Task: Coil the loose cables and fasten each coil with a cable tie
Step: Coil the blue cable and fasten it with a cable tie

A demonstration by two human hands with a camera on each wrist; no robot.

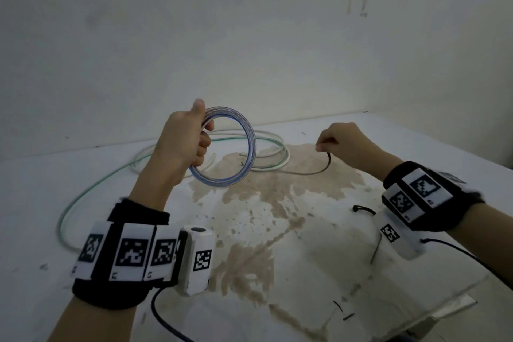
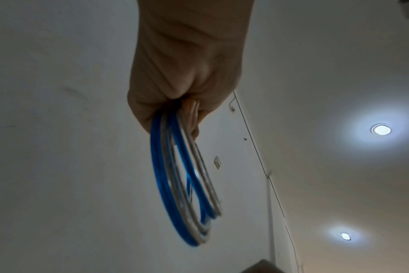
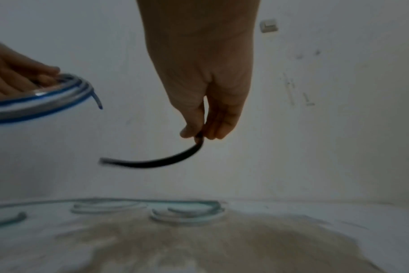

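My left hand (image 1: 191,141) grips a round coil of blue-and-clear cable (image 1: 244,136), held upright above the table; the coil (image 2: 182,177) hangs from my curled fingers in the left wrist view, and its loose blue end (image 3: 97,100) shows in the right wrist view. My right hand (image 1: 323,146) pinches one end of a thin black cable tie (image 1: 319,171) between thumb and fingers, lifted off the table to the right of the coil. The tie (image 3: 156,162) curves down and left from the fingertips (image 3: 189,133). Loose green and white cables (image 1: 272,147) lie looped on the table behind the coil.
The white table (image 1: 416,153) has a large brown stain (image 1: 263,203) in its middle. A green cable (image 1: 83,197) sweeps across the left side. More black ties (image 1: 363,209) lie near my right wrist, and small black pieces (image 1: 344,312) near the front edge. Walls close the back.
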